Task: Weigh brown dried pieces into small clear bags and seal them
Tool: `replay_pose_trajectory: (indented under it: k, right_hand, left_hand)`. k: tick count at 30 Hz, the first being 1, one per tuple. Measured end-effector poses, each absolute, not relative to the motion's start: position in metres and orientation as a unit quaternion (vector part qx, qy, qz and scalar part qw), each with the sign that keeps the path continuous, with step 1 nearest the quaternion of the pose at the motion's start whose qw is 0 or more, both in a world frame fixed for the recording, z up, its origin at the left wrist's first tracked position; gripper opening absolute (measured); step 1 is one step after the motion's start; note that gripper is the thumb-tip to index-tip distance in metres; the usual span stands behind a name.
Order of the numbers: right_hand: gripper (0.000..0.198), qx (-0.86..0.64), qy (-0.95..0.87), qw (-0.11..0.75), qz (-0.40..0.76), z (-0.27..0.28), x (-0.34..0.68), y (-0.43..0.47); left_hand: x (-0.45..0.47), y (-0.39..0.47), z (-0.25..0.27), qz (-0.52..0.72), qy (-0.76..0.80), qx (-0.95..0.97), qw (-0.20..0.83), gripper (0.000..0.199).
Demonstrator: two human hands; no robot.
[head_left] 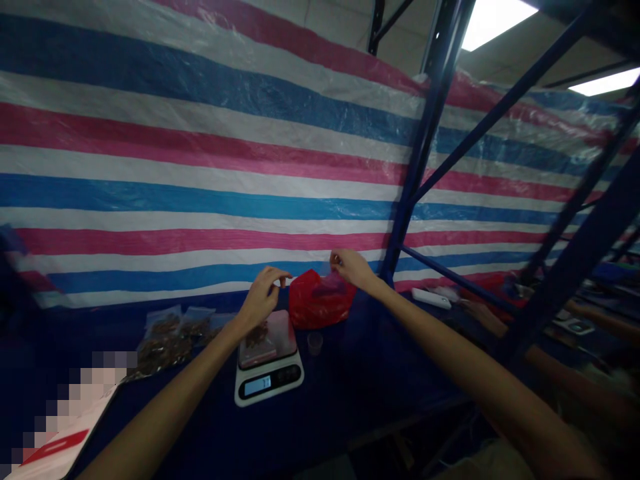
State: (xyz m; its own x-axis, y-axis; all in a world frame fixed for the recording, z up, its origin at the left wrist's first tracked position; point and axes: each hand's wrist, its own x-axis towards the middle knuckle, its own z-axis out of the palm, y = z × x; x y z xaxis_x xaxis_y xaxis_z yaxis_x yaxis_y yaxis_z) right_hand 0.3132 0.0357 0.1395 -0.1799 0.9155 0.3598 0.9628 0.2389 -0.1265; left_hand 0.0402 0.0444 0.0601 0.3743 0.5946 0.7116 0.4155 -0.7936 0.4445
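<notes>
Our left hand point(263, 297), fingers parted, twelve o'clock of white digital scale point(271, 383) — our right hand point(353, 268), one o'clock of red plastic bag point(317, 309), cannot tell grip.

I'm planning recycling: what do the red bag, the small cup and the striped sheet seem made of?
Red bag: likely thin plastic film, glossy and crinkled.
Small cup: probably clear plastic; the dark surface shows through.
Striped sheet: seemingly plastic, its wrinkles catching light.
</notes>
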Motion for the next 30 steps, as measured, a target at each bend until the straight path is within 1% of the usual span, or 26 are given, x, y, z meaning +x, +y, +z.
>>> replay_pose_trajectory:
  k: [2, 3, 4, 6, 7, 8, 10, 11, 13, 14, 16, 19, 21, 23, 25, 26, 28, 29, 30]
  right_hand:
    - [0.024, -0.614, -0.745, 0.236, -0.109, 0.145, 0.32, 0.013]
    - [0.026, -0.604, -0.731, 0.281, -0.148, 0.142, 0.325, -0.003]
    - [0.028, -0.584, -0.717, 0.33, -0.191, 0.134, 0.331, -0.019]
    - [0.031, -0.508, -0.737, 0.371, -0.248, 0.102, 0.342, -0.056]
    - [0.034, -0.473, -0.762, 0.36, -0.255, 0.08, 0.346, -0.073]
    - [0.04, -0.449, -0.793, 0.331, -0.247, 0.056, 0.349, -0.09]
    - [0.048, -0.428, -0.838, 0.267, -0.207, 0.01, 0.354, -0.115]
    - [0.047, -0.438, -0.848, 0.237, -0.179, -0.008, 0.355, -0.123]
    - [0.042, -0.459, -0.862, 0.185, -0.11, -0.03, 0.357, -0.132]
    - [0.041, -0.469, -0.862, 0.174, -0.079, -0.032, 0.358, -0.133]
    - [0.04, -0.478, -0.855, 0.197, -0.035, -0.023, 0.356, -0.13]
    - [0.029, -0.47, -0.829, 0.304, -0.008, 0.007, 0.34, -0.115]
    - [0.026, -0.445, -0.815, 0.371, 0.017, 0.026, 0.316, -0.1]
    - [0.023, -0.409, -0.816, 0.406, 0.049, 0.039, 0.285, -0.081]
    - [0.021, -0.376, -0.835, 0.399, 0.045, 0.043, 0.251, -0.062]
    - [0.025, -0.365, -0.845, 0.39, 0.017, 0.043, 0.235, -0.053]
    - [0.038, -0.34, -0.873, 0.346, -0.055, 0.039, 0.208, -0.039]
    - [0.041, -0.33, -0.883, 0.322, -0.091, 0.036, 0.198, -0.035]
    - [0.041, -0.321, -0.89, 0.3, -0.123, 0.033, 0.191, -0.032]
  left_hand:
    - [0.023, 0.036, 0.065, 0.484, 0.301, 0.816, 0.095, 0.041]
    - [0.012, 0.031, 0.065, 0.484, 0.303, 0.815, 0.099, 0.037]
    - [0.0, 0.027, 0.064, 0.476, 0.307, 0.817, 0.106, 0.034]
    - [-0.023, 0.02, 0.055, 0.45, 0.313, 0.827, 0.128, 0.029]
    - [-0.033, 0.016, 0.049, 0.425, 0.312, 0.837, 0.146, 0.029]
    - [-0.042, 0.013, 0.042, 0.394, 0.312, 0.848, 0.166, 0.028]
    - [-0.053, 0.006, 0.027, 0.328, 0.316, 0.867, 0.2, 0.025]
    - [-0.056, 0.003, 0.02, 0.301, 0.322, 0.873, 0.21, 0.026]
    - [-0.059, 0.0, 0.009, 0.266, 0.335, 0.878, 0.217, 0.041]
    - [-0.058, -0.001, 0.005, 0.258, 0.337, 0.879, 0.218, 0.046]
    - [-0.058, -0.001, 0.0, 0.262, 0.334, 0.879, 0.217, 0.044]
    - [-0.055, 0.002, 0.0, 0.301, 0.329, 0.87, 0.211, 0.031]
    - [-0.052, 0.004, 0.004, 0.337, 0.335, 0.855, 0.206, 0.025]
    - [-0.044, 0.007, 0.013, 0.385, 0.349, 0.83, 0.201, 0.021]
    - [-0.033, 0.011, 0.022, 0.439, 0.368, 0.795, 0.199, 0.019]
    - [-0.027, 0.013, 0.026, 0.458, 0.377, 0.78, 0.202, 0.019]
    - [-0.014, 0.015, 0.031, 0.482, 0.395, 0.755, 0.205, 0.019]
    - [-0.008, 0.014, 0.032, 0.491, 0.403, 0.744, 0.205, 0.02]
    - [-0.003, 0.013, 0.031, 0.501, 0.412, 0.734, 0.203, 0.022]
